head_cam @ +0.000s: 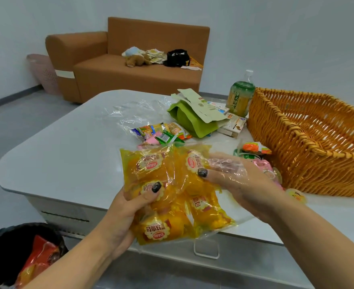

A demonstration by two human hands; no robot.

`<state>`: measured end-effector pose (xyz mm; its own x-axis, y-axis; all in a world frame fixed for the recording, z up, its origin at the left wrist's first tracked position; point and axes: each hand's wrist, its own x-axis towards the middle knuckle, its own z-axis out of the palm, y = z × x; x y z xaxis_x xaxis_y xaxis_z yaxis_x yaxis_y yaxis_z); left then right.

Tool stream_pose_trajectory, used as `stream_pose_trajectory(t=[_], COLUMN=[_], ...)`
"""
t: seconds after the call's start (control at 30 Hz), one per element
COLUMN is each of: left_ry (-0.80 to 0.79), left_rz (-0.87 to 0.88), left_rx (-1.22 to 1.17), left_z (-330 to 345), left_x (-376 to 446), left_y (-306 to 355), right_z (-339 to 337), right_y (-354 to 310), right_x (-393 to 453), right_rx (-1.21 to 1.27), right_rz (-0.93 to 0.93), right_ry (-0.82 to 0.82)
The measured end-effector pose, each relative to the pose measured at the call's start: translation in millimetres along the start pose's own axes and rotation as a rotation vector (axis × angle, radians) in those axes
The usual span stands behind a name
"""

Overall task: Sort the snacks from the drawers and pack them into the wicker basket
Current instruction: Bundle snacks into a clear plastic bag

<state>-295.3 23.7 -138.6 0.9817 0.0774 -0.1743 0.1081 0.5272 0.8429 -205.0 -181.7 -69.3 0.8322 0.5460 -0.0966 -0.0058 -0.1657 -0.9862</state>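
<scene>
I take the wicker basket [309, 140] as my landmark and read across from the far left. Well left of it and below the table [53, 155] edge sits a black bin [3, 243] with a red wrapper [38, 255] in it, probably for discarded packaging. Nearer the basket, my left hand [128, 207] grips the clear bag of yellow bread packs [172, 192] from below, thumb curled over the front and fingers wrapped behind, which I judge steadies the bundle while the other hand works. My right hand [232, 178] is just left of the basket's near wall, fingers nearly straight and slid inside the clear film, thumb pressing on a pack; it looks set on drawing packs out or opening the bag, though I cannot tell how firmly it holds anything. Beyond the hands, left of the basket's far corner, lie small loose snacks [161, 132], a green pouch [190, 119], flat boxes [232, 124] and a bottle [240, 94] touching or nearly touching the wicker. A few snacks [255, 149] lie against the basket's near wall. The basket appears unfilled, its rim higher than my hands, so anything going in must lift over that edge. The bare tabletop left of the pile gives room to spread packs; the front table edge is directly beneath the bag, so a dropped pack could fall off.
</scene>
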Motion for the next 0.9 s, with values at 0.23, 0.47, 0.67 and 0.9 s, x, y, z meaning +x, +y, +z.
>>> stream_pose_trajectory(t=[0.23, 0.47, 0.67, 0.9], left_ry=[0.011, 0.053, 0.040, 0.046], left_rz=[-0.021, 0.011, -0.010, 0.002], left_rx=[-0.204, -0.267, -0.285, -0.267], left_z=[17.4, 40.0, 54.0, 64.0], left_x=[3.8, 4.9, 2.4, 2.5], left_y=[7.5, 12.0, -2.2, -19.9], right_z=[-11.7, 8.0, 15.4, 12.4], right_y=[-43.3, -9.2, 17.8, 18.1], right_x=[-15.9, -33.4, -47.0, -36.6], right_rx=[-0.005, -0.012, 0.615, 0.583], right_rz=[-0.268, -0.403, -0.203, -0.125], right_ry=[0.403, 0.944, 0.483, 0.415])
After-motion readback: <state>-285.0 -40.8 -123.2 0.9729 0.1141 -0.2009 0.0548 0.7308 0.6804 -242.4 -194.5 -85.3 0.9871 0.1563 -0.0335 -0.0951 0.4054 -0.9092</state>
